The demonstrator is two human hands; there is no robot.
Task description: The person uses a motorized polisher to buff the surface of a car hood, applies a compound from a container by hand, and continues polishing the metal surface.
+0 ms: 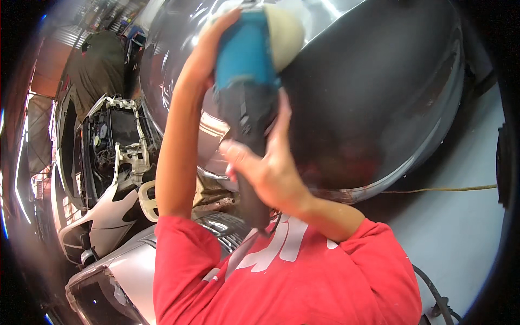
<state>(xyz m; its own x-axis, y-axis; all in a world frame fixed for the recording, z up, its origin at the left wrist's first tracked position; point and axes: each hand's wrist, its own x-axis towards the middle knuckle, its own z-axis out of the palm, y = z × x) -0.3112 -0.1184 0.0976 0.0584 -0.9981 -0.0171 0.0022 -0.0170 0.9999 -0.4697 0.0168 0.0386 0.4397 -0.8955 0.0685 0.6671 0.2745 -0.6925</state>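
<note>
Both my hands are on a power polisher (246,54) with a teal front housing, a black body and a cream-coloured round pad (285,38). My left hand (216,40) wraps the side of the teal housing near the top, its fingers partly hidden behind the tool. Lower down, my right hand (269,168) grips the black handle, thumb across it. The pad is blurred and lies over a glossy silver car body panel (173,49), beside a large dark panel (374,103). Whether the pad touches the surface cannot be made out.
At left stands a partly stripped car (97,216) with its engine bay exposed. Another silver car part with a headlight (111,292) lies below it. A covered shape (100,70) is farther back. A yellowish cord (439,189) and a black cable (433,287) run at right.
</note>
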